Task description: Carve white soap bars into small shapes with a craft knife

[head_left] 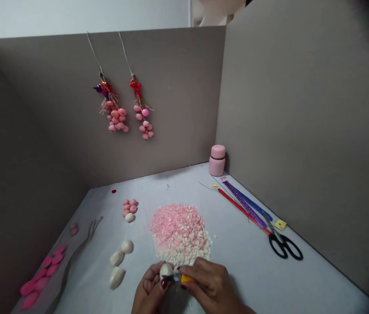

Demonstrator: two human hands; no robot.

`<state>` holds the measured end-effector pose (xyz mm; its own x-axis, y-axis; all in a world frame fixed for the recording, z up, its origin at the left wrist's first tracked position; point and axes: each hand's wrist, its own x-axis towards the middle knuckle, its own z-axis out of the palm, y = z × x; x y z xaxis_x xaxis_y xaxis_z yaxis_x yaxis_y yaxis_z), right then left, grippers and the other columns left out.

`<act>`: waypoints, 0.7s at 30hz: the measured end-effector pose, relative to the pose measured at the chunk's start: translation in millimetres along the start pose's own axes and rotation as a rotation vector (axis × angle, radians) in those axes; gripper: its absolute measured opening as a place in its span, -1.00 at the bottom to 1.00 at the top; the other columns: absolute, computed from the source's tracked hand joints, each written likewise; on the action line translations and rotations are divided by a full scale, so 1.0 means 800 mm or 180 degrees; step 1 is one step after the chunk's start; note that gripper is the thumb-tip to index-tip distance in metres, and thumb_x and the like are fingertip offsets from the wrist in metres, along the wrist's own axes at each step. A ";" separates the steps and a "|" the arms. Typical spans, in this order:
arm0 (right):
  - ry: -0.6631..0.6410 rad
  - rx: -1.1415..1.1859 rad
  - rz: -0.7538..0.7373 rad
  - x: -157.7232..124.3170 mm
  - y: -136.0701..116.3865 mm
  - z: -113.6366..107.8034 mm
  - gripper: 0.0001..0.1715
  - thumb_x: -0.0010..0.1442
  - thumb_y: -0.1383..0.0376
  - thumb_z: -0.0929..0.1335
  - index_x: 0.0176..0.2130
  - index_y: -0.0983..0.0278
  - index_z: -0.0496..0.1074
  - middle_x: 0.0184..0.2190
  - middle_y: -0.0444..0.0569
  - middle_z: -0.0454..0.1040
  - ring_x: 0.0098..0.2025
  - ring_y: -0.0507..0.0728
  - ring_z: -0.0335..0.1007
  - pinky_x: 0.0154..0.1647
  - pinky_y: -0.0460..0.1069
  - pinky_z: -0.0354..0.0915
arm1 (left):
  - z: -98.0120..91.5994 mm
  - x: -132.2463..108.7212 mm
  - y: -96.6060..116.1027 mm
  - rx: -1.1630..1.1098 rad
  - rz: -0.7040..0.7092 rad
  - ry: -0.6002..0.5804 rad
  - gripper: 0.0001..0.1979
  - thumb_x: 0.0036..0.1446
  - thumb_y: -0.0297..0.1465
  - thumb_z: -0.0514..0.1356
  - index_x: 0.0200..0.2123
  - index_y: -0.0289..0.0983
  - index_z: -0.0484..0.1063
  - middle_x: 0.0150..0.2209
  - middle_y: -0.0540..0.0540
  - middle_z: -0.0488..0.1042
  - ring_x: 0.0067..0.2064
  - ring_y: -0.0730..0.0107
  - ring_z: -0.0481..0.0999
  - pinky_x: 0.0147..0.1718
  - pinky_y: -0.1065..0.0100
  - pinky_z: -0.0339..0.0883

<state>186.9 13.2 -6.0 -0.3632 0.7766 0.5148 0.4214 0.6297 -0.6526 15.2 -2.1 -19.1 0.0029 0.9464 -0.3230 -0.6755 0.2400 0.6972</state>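
Observation:
At the front of the table my left hand (152,285) is closed on a white rounded piece (166,269) that looks like soap. My right hand (209,281) pinches the yellow handle of a small cutter (187,278). A dark blade shows at the lower side of the white piece; its exact contact is hard to see. Just beyond both hands lies a heap of pink and white shavings (181,231). To the left of my left hand are several more white pieces (117,258), larger and roughly shaped.
Pink balls (129,207) sit farther back, and bright pink ovals (42,279) lie at left beside brown cord (73,257). Ribbons (245,205), black-handled scissors (282,245) and a pink jar (217,160) line the right. Ball bunches (115,115) hang on the grey back panel (178,113).

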 end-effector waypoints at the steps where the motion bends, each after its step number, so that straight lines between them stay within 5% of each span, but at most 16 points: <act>1: -0.0018 0.0005 0.0018 0.000 0.001 0.000 -0.50 0.36 0.04 0.18 -0.14 0.26 0.57 -0.54 0.00 0.45 -0.52 0.10 0.40 -0.52 -0.06 0.26 | 0.000 -0.001 0.001 0.0006 -0.0022 -0.0005 -0.59 -0.41 -0.29 0.55 -0.40 -0.29 0.62 -0.46 -0.14 0.65 -0.35 0.10 0.63 -0.25 0.23 0.44; 5: 0.0119 0.0131 0.0516 0.002 0.010 -0.004 -0.58 0.34 0.07 0.23 -0.20 0.23 0.59 -0.47 0.01 0.52 -0.43 0.14 0.47 -0.43 -0.04 0.31 | 0.005 -0.006 0.003 0.0147 0.0022 -0.0109 -0.60 -0.42 -0.29 0.55 -0.43 -0.32 0.62 -0.55 -0.10 0.61 -0.52 0.36 0.54 -0.49 0.45 0.36; 8: 0.0269 0.0300 0.0811 0.003 0.017 -0.005 -0.69 0.29 0.13 0.30 -0.20 0.22 0.59 -0.39 0.00 0.56 -0.37 0.15 0.49 -0.36 -0.04 0.33 | 0.009 -0.007 0.004 0.0101 -0.0028 -0.0050 -0.60 -0.44 -0.31 0.56 -0.44 -0.32 0.61 -0.53 -0.10 0.63 -0.51 0.35 0.56 -0.49 0.47 0.37; 17: 0.0280 0.0272 0.0158 -0.001 0.003 0.002 -0.65 0.33 0.14 0.26 -0.15 0.24 0.57 -0.48 -0.01 0.52 -0.47 0.10 0.45 -0.47 -0.07 0.31 | 0.001 0.000 0.004 -0.0189 0.0026 0.0118 -0.59 -0.31 -0.36 0.53 -0.30 -0.28 0.60 -0.34 -0.14 0.68 -0.29 0.19 0.65 -0.15 0.32 0.46; 21: 0.0095 0.0124 -0.0077 0.000 -0.002 0.002 -0.59 0.35 0.11 0.23 -0.12 0.26 0.55 -0.51 0.00 0.50 -0.49 0.09 0.43 -0.49 -0.07 0.28 | -0.001 0.000 0.000 -0.0235 0.0059 0.0064 -0.62 -0.31 -0.37 0.53 -0.32 -0.27 0.61 -0.32 -0.14 0.69 -0.30 0.22 0.65 -0.22 0.36 0.47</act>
<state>184.7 12.4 -5.5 -0.3477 0.7617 0.5468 0.3799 0.6476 -0.6605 14.8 -2.5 -19.4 -0.0243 0.9458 -0.3237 -0.7279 0.2052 0.6542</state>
